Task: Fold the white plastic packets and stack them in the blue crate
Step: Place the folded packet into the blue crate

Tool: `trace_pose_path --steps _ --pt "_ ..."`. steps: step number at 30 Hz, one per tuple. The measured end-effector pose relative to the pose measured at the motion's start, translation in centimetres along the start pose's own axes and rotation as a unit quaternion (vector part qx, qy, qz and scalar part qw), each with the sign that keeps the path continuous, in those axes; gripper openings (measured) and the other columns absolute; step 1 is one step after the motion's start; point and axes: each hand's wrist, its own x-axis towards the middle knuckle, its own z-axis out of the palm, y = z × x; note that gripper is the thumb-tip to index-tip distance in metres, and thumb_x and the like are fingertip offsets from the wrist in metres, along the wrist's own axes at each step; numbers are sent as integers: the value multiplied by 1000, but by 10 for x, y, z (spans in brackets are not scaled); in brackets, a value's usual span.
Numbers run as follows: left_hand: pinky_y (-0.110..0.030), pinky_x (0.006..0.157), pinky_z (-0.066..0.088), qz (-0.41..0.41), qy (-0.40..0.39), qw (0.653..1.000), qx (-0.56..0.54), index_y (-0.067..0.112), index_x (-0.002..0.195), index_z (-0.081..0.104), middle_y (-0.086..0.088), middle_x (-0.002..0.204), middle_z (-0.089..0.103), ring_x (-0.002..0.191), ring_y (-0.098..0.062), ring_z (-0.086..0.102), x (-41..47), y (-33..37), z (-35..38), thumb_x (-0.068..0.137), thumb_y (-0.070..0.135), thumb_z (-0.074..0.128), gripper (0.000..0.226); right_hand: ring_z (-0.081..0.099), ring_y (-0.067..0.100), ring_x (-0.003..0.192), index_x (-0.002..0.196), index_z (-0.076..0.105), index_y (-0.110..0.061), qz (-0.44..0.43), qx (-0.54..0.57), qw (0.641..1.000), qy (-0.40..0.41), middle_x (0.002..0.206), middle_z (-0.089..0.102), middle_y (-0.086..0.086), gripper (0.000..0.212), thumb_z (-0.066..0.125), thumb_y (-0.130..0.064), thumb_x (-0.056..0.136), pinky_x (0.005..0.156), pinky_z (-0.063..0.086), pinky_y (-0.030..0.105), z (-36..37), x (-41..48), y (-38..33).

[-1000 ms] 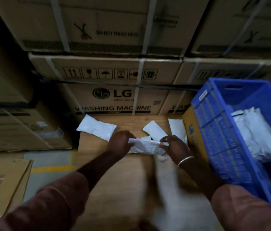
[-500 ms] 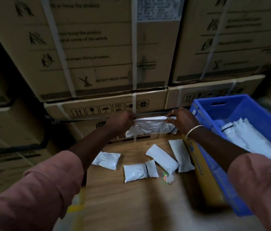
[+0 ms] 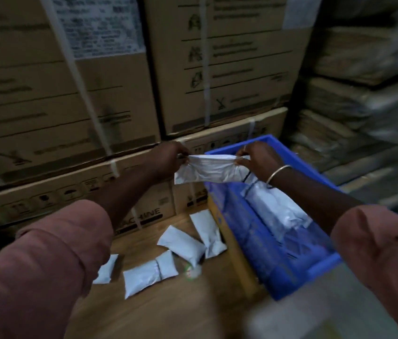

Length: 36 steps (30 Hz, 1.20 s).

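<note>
I am carrying the white packet rightward. Its right end is now overhanging the far corner of the blue crate; half a second ago it was hanging wholly in front of the cartons, and a second ago just above the desk. My left hand and right hand are each pinching one upper end, fingers curled on the plastic. Judgement: folding appears complete — lowering onto the stacked packets is next. Several loose packets are lying on the desk, awaiting handling.

Lower cardboard box — "ACHINE", partly hidden
</note>
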Motion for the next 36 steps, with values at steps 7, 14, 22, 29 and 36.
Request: trace_pose_path --steps 7,14,22,29,36 --pt "-32 86 48 86 -18 996 -7 17 113 76 -8 120 74 113 -30 66 108 95 57 91 18 70 22 69 29 91 92 77 -15 87 -23 996 26 93 76 12 19 77 -32 82 74 48 33 -57 -28 116" --pt "-40 83 55 137 -126 982 9 20 103 78 -6 101 78 91 -26 71 187 127 107 83 28 64 26 70 28 88 89 74 -20 153 -11 988 -2 90 76 9 18 76 -36 81 76 55 36 -51 -43 178" --pt "-36 89 53 163 -221 955 111 22 112 76 0 112 76 103 -23 70 217 122 143 88 21 72 24 68 35 92 86 69 -7 173 2 983 -68 94 72 16 22 70 -29 82 76 52 35 16 -43 179" --pt "-28 85 52 159 -310 928 132 27 114 75 4 111 76 103 -17 71 205 108 230 88 11 69 31 67 38 97 97 65 0 238 10 954 -181 102 69 21 18 62 -17 89 70 46 32 81 -58 182" --pt "-29 90 48 206 -304 926 90 22 128 65 0 124 68 112 -23 65 199 90 267 83 8 67 47 58 35 109 111 60 -8 230 -31 957 -176 120 56 16 26 61 -23 89 84 50 38 110 -71 181"
